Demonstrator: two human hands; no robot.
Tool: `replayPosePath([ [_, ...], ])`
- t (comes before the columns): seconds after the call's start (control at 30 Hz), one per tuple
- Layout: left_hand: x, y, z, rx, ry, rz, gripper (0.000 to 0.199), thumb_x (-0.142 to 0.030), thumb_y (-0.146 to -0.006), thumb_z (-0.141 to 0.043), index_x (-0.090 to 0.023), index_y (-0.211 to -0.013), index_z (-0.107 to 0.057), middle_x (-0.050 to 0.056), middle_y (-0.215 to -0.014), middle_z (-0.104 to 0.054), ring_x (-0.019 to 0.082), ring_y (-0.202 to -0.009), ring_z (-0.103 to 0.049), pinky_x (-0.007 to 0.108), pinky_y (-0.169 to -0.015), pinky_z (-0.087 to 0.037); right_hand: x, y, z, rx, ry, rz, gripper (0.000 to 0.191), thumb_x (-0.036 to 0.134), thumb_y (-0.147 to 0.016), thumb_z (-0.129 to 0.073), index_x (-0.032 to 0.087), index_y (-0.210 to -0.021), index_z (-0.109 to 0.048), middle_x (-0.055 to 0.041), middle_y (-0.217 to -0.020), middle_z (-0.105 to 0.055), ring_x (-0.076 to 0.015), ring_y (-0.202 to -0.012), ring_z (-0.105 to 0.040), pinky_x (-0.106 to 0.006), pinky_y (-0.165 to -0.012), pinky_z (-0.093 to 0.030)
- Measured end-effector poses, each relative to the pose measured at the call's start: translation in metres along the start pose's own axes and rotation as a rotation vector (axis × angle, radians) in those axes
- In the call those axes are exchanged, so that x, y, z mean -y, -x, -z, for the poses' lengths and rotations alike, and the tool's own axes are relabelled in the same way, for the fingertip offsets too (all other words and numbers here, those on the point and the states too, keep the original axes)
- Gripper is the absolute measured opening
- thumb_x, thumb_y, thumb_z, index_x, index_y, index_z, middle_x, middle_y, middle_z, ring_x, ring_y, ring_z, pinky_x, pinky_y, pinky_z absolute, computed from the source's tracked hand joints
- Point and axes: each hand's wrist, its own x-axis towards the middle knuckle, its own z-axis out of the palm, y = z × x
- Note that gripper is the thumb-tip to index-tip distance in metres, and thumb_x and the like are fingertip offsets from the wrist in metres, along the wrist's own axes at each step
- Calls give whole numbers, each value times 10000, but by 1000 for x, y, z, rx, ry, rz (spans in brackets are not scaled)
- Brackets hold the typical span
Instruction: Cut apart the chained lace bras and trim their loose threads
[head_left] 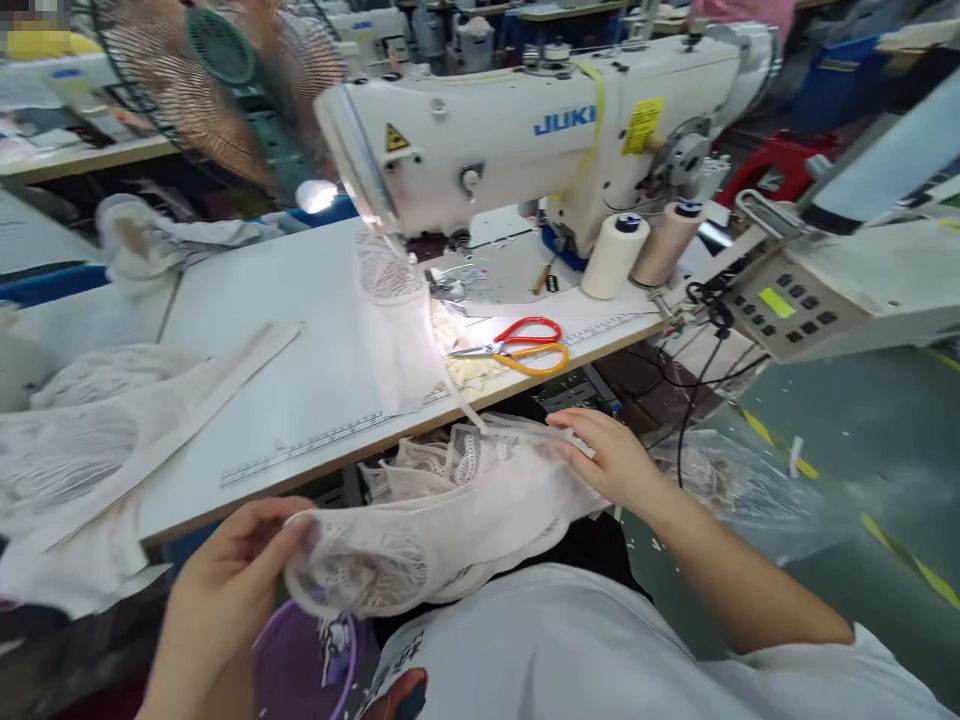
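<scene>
A pale pink lace bra piece (480,520) stretches across my lap, below the table's front edge. My left hand (247,555) pinches its left end, beside a cup with lace patterning. At the other end my right hand (600,455) has its thumb and fingers closed on the fabric. More lace pieces (431,460) lie bunched behind it. A similar pale piece (397,340) lies under the needle area of the white sewing machine (480,140), and a thin strap runs from it toward my lap. Scissors (517,346) with one red and one orange handle rest near the edge.
Cream thread cone (613,258) and beige cone (666,245) stand right of the machine. A control panel (787,305) juts out at right. Pale garment pieces (90,440) pile at left. A fan (225,70) stands behind; a purple bin (304,660) sits below my left hand.
</scene>
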Motion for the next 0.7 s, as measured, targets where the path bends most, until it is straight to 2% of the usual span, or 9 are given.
replayPosePath([
  [0.07,1,-3,-3,36,109,72,283,-369,-554,-801,-184,-675,-625,-26,-650,-645,115,-560,-542,175,-468,-450,13,-8,-11,14,7,183,190,218,-873,-474,148,-994,-602,-115,-974,-665,-218,-926,-592,-379,-816,-476],
  [0.17,0,-3,-3,36,136,71,283,-360,-537,-791,-174,-654,-612,-8,-675,-634,120,-565,-534,192,-474,-437,42,-19,-36,236,-69,412,145,212,-864,-518,150,-956,-612,-92,-929,-673,-200,-877,-596,-335,-790,-482],
  [0.27,-1,3,2,66,128,47,233,-321,-573,-765,-176,-663,-606,1,-688,-629,120,-562,-526,201,-485,-427,65,-28,-63,454,-7,439,147,199,-792,-613,145,-928,-623,-87,-902,-666,-225,-853,-594,-341,-742,-483],
  [0.37,-1,10,8,117,120,43,204,-322,-641,-728,-184,-684,-584,27,-769,-668,136,-610,-558,209,-512,-441,76,-33,-79,575,89,405,132,160,-791,-584,138,-915,-624,-84,-862,-653,-237,-835,-590,-353,-721,-471],
  [0.47,-2,17,11,171,198,98,234,-344,-672,-715,-189,-701,-542,60,-857,-708,161,-659,-605,226,-535,-466,80,-33,-79,618,101,419,142,135,-812,-529,130,-924,-616,-86,-853,-641,-220,-812,-590,-332,-705,-468],
  [0.6,-11,38,19,266,437,209,309,-311,-619,-764,-195,-696,-488,53,-832,-736,122,-495,-584,204,-449,-445,92,-31,-63,672,-35,476,151,115,-817,-487,128,-910,-605,-82,-849,-620,-179,-778,-587,-275,-664,-481],
  [0.7,-21,68,36,194,497,179,318,-269,-585,-792,-216,-706,-502,-24,-682,-713,103,-477,-573,166,-430,-429,111,-24,-47,702,-302,589,167,111,-821,-446,140,-919,-577,-99,-952,-626,-169,-909,-592,-269,-766,-491],
])
